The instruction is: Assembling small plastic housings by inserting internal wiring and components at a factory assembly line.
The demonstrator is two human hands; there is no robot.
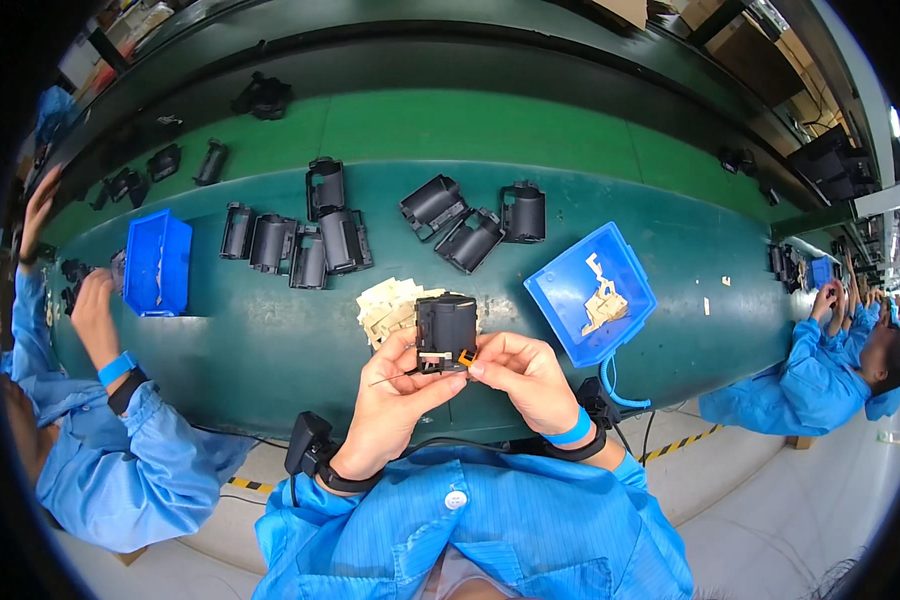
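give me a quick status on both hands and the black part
Left hand and right hand both gripping the black part above the green bench. Small orange piece at right fingertips. Tan pile just behind; nothing in the way.

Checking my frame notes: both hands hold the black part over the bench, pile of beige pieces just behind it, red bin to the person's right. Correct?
One error: the bin to the right is blue, not red. The head view shows it, holding a few beige pieces. The rest stands: left hand and right hand hold the black part, with the beige pile just behind.
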